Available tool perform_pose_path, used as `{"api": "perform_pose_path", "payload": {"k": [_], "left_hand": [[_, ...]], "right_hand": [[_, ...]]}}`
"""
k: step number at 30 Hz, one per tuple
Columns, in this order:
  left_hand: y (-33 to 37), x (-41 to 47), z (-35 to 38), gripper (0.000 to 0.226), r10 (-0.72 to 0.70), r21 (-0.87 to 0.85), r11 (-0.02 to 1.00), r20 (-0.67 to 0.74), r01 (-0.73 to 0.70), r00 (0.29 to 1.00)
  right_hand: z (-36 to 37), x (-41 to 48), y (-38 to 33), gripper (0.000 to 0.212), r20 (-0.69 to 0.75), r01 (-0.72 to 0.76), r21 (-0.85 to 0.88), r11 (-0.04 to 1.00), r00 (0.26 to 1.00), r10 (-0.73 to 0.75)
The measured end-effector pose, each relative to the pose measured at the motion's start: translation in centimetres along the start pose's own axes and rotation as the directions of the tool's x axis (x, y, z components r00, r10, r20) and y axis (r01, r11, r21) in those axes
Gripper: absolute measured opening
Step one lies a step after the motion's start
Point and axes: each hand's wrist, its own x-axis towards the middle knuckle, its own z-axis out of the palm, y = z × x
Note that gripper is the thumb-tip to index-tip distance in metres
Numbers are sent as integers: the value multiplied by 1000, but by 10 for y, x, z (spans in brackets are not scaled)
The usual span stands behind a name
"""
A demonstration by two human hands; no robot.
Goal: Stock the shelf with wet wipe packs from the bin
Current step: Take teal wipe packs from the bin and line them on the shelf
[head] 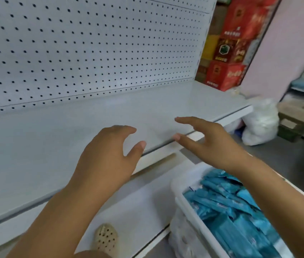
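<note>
A white metal shelf (pixel 54 146) fills the left and middle of the frame, in a shop corner with a pale pink wall (pixel 287 43) at the upper right. Nearest, in the lower right corner, a white bin (pixel 182 179) holds a loose heap of blue wet wipe packs (pixel 231 207); all the packs in view lie in it. At the bottom edge a tan perforated object (pixel 106 237) shows in front of a lower shelf (pixel 138 202).

Above these, both bare forearms reach up from the bottom of the frame, the right one crossing over the bin. The left hand (pixel 106 155) hovers over the shelf's front edge, fingers loosely curved and spread, grasping nothing. The right hand (pixel 208 144), just right of it, is released too, fingers stretched towards the left and thumb apart, over the same edge.

Behind the shelf stands a pegboard back panel (pixel 91 43). Past the shelf's right end sit a white plastic bag (pixel 261 123) and, farther back, stacked red boxes (pixel 231 43).
</note>
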Motion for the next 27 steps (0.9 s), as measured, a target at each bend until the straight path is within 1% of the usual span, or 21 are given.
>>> {"api": "perform_pose_path", "payload": {"k": [3, 6, 8, 10, 12, 15, 17, 19, 21, 23, 24, 25, 27], "left_hand": [[36, 14, 33, 46, 79, -35, 996, 83, -76, 993], [69, 21, 69, 37, 112, -135, 986, 117, -96, 987], [82, 18, 94, 33, 99, -221, 973, 144, -66, 985], [81, 9, 119, 32, 76, -282, 959, 202, -17, 976], [72, 0, 143, 37, 65, -270, 963, 304, 20, 950], [55, -4, 167, 50, 37, -167, 985, 432, 40, 901], [47, -5, 176, 59, 19, -103, 994, 499, 38, 866], [39, -5, 187, 66, 16, -43, 999, 552, 10, 834], [32, -6, 197, 74, 7, -11, 1000, 617, 0, 787], [25, -7, 205, 82, -25, 34, 999, 689, 3, 725], [22, -8, 208, 84, -38, 75, 997, 716, -23, 697], [20, -8, 211, 85, -44, 117, 991, 733, -63, 679], [19, -7, 214, 86, -39, 162, 979, 743, -123, 668]], "right_hand": [[-19, -29, 42, 41, -75, -132, 41, 990, 988, 135], [-30, -60, 82, 38, -92, -258, 47, 965, 961, 261], [-33, -80, 108, 29, -72, -355, 42, 934, 931, 357], [-32, -98, 134, 26, -51, -430, 30, 903, 901, 431], [-26, -115, 156, 27, -22, -482, 3, 876, 876, 482], [-8, -133, 174, 31, 92, -496, -63, 866, 861, 500], [9, -137, 180, 40, 175, -470, -110, 876, 858, 483], [25, -136, 183, 46, 220, -446, -168, 879, 852, 474], [39, -133, 189, 55, 235, -419, -237, 877, 851, 470], [47, -131, 195, 70, 234, -412, -293, 863, 844, 482], [50, -130, 199, 77, 234, -412, -320, 853, 838, 493], [52, -129, 201, 81, 235, -405, -349, 845, 835, 498], [56, -128, 205, 79, 223, -382, -382, 841, 845, 485]]}}
